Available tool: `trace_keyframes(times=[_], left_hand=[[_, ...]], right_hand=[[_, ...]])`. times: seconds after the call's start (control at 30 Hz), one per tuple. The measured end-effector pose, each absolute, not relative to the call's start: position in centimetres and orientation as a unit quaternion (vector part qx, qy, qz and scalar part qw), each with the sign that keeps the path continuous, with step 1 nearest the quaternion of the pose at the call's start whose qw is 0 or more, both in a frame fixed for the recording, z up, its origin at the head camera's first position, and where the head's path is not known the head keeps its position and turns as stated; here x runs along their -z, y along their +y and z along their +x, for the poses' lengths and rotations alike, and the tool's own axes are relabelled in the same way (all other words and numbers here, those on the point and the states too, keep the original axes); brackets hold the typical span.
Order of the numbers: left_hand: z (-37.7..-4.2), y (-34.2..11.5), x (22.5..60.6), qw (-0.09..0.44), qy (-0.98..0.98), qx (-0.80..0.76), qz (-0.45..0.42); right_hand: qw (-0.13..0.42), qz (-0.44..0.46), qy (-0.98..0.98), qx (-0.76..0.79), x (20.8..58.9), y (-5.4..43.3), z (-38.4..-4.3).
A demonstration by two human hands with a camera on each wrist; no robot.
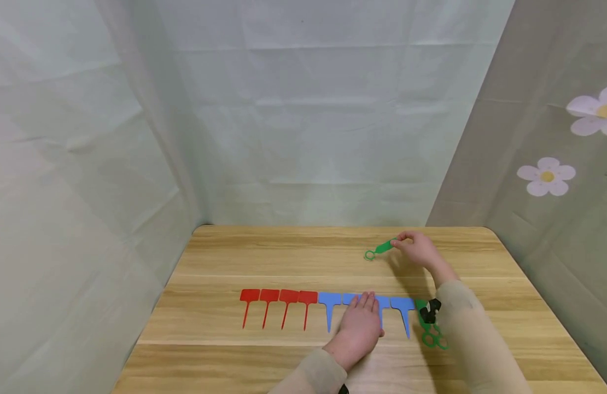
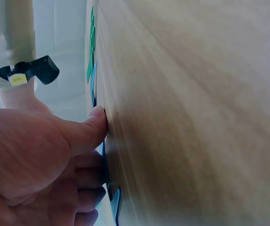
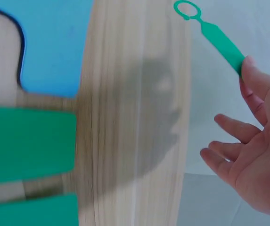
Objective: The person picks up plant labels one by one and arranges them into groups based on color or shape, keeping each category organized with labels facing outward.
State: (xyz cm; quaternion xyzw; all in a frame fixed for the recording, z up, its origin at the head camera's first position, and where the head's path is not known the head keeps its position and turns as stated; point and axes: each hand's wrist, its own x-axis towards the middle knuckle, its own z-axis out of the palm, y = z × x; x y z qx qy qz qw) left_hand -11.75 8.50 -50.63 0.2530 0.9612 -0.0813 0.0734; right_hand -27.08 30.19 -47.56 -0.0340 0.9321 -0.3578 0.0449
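Observation:
My right hand [image 1: 419, 251] is raised over the far part of the table, pinching a green plastic tag [image 1: 384, 247] by its flat end between thumb and index finger. The tag's ring end points left, and the other fingers are spread in the right wrist view. My left hand [image 1: 360, 326] lies palm down with straight fingers over the middle of a row of blue T-shaped plant labels [image 1: 330, 299], partly hiding two of them. In the left wrist view its thumb [image 2: 96, 123] is at the table surface. More green ring tags [image 3: 28, 143] lie at the row's right end, partly behind my right forearm.
Several red T-shaped labels [image 1: 250, 295] continue the row on the left, stems toward me. The wooden table [image 1: 210, 317] has rounded far corners, with pale cloth [image 1: 308, 137] hanging behind it and on both sides. A black wrist camera [image 1: 430, 311] sits on my right sleeve.

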Motion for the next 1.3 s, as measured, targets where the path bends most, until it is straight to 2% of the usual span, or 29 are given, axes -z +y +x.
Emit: trace_keyframes(times=[0.3, 0.47, 0.73, 0.87, 1.3], left_hand=[[-11.9, 8.6, 51.1, 0.076, 0.962, 0.083, 0.25], [-11.9, 8.7, 51.0, 0.08, 0.962, 0.084, 0.249], [-12.1, 8.8, 51.0, 0.092, 0.961, 0.086, 0.246], [-12.1, 8.7, 51.0, 0.093, 0.96, 0.091, 0.246], [-11.7, 8.6, 51.0, 0.083, 0.962, 0.085, 0.246]], right_hand=[[0.031, -0.024, 0.903, 0.429, 46.8, 32.3, -25.5], [0.044, -0.027, 0.898, 0.437, 46.5, 33.7, -24.4], [0.078, -0.097, 0.892, 0.435, 45.7, 36.0, -22.2], [0.09, -0.102, 0.889, 0.437, 45.4, 37.0, -21.3], [0.08, -0.088, 0.899, 0.422, 45.9, 39.9, -19.2]])
